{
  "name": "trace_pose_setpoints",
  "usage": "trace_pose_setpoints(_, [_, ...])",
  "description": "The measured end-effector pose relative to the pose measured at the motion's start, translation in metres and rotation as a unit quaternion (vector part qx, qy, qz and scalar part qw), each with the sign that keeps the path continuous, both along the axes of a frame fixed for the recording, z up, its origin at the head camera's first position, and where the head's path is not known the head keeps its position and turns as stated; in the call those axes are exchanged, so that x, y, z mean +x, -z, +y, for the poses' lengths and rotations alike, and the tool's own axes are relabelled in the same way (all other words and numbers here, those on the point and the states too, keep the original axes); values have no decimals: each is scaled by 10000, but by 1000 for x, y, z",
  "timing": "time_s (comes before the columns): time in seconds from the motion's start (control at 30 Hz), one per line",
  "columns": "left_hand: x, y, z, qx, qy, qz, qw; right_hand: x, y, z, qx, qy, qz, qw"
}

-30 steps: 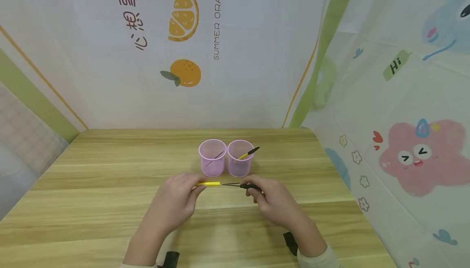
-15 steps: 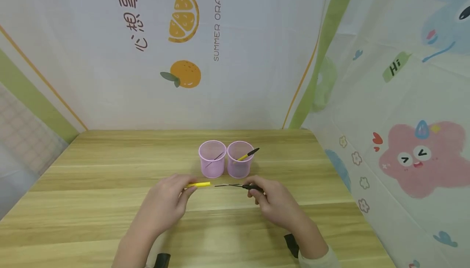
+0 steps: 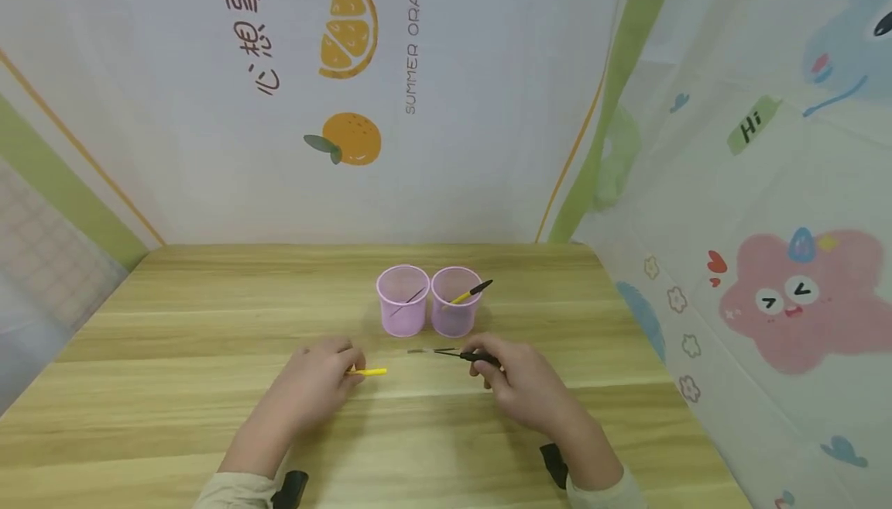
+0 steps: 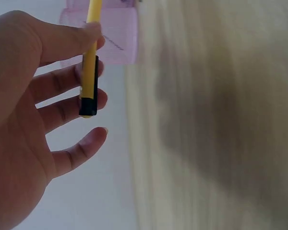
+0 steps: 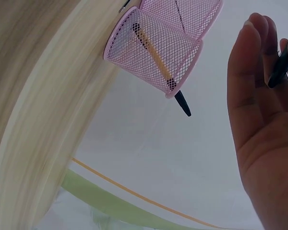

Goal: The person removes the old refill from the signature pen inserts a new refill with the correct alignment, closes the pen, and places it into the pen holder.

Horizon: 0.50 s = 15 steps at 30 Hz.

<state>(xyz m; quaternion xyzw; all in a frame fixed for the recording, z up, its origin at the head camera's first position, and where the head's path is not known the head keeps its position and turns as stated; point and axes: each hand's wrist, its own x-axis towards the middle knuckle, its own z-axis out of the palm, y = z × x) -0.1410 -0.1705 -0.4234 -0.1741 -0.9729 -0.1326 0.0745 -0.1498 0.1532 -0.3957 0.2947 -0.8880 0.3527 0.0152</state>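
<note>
My left hand (image 3: 319, 379) pinches a yellow pen barrel (image 3: 372, 372) between thumb and forefinger. In the left wrist view the barrel's black clip and end (image 4: 89, 105) show, and the other fingers are spread. My right hand (image 3: 519, 385) grips a black pen part (image 3: 481, 357); its tapered tip (image 5: 278, 74) shows in the right wrist view. Thin dark sticks like a pen refill (image 3: 421, 351) point left from it, apart from the barrel. Beyond the hands, a yellow pen with a black end (image 3: 476, 290) leans in the right pink mesh cup (image 3: 453, 321).
The left pink mesh cup (image 3: 403, 321) stands right beside the other one and holds a thin dark stick (image 3: 411, 299). Both are on the wooden table (image 3: 244, 323). A printed cloth (image 3: 474, 168) hangs behind the table, and another (image 3: 697, 284) hangs along its right side.
The yellow barrel has come away from the thin stick's end. My left hand has drawn it left and toward me. The right hand has stayed nearly in place.
</note>
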Motion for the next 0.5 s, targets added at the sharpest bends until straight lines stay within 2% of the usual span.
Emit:
trace_pose_setpoints(0.2, [-4,9,-1,-225,-36,-585,9980,1,2,0,7,-26,70,10000])
trace_pose_setpoints(0.33, [-7,10,-2,-229,-66,-625,9978,1,1,-1,69,18,143,9999])
trace_pose_setpoints(0.5, [-9,13,-2,-273,-57,-651,9975,2,1,-2,98,13,4,10000])
